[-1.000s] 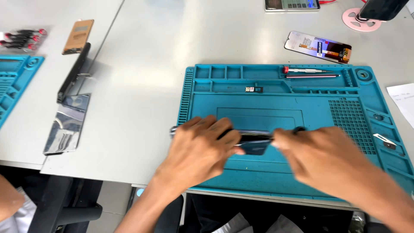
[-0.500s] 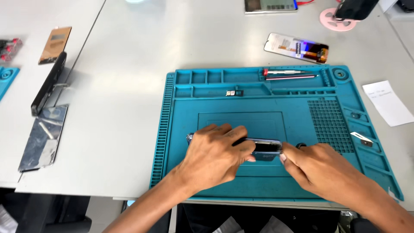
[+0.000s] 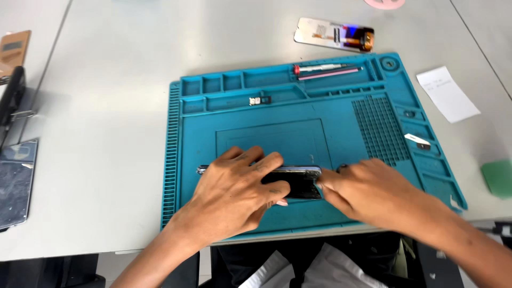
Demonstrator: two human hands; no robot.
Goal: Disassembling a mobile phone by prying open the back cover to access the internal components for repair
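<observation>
A pale grey table (image 3: 122, 106) carries a teal work mat (image 3: 341, 114) with moulded trays along its far edge. Near the mat's 6 o'clock edge lies a dark phone (image 3: 298, 183); the left hand (image 3: 240, 194) presses flat over it, fingers curled round its near side, while the right hand (image 3: 368, 192) pinches its end from 3 o'clock. At 12 a red-tipped screwdriver (image 3: 320, 68) sits in a tray. Beyond it lies a detached screen panel (image 3: 333, 33); at 2 o'clock, a white paper slip (image 3: 447, 94).
</observation>
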